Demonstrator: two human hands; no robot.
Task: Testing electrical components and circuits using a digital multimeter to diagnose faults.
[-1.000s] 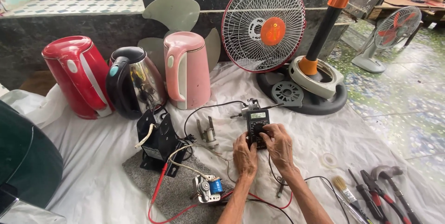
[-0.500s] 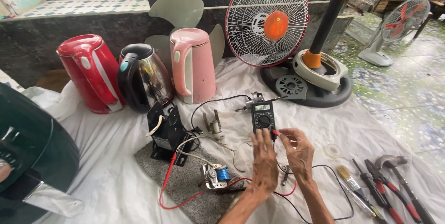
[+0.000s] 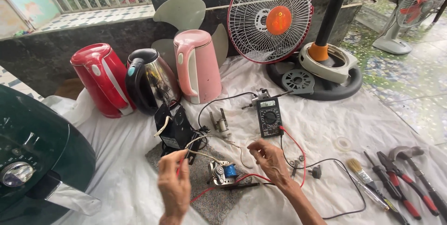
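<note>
My left hand (image 3: 174, 184) is raised over the white sheet, its fingers pinched on a red test lead beside pale wires from a black box (image 3: 175, 128). My right hand (image 3: 269, 159) hovers just right of a small motor with a blue part (image 3: 222, 172), fingers curled near thin wires; whether it grips anything is unclear. A black multimeter (image 3: 269, 116) lies beyond it, with red and black leads trailing across the sheet. A black probe (image 3: 247, 186) lies below the motor.
Red (image 3: 101, 78), black-and-steel (image 3: 150, 80) and pink (image 3: 198, 64) kettles stand at the back. A fan grille (image 3: 270, 18) and fan base (image 3: 326, 67) sit behind the meter. Brush, pliers and hammer (image 3: 396, 178) lie right. A dark green appliance (image 3: 35, 160) fills the left.
My right hand drew back from the multimeter toward the small motor. My left hand came up into view holding the red lead. The camera shifted left and closer.
</note>
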